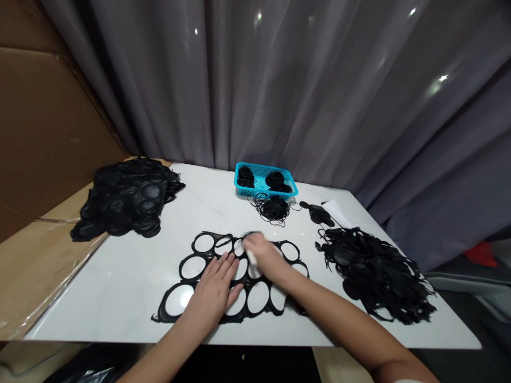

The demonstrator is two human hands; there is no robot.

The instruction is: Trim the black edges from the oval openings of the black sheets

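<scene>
A flat black rubber sheet (187,277) with several round holes cut out lies on the white table (120,287) in front of me. My left hand (213,290) lies flat on it, fingers stretched out and together, pressing it down. My right hand (265,255) is curled over the sheet's far middle part, blurred by motion, fingers bent round something I cannot make out.
A pile of uncut black sheets (128,197) sits at the back left. A blue basket (264,181) with black pieces stands at the back, thin black rings (272,208) before it. A heap of black offcuts (377,271) lies right. Grey curtain behind; cardboard (43,133) left.
</scene>
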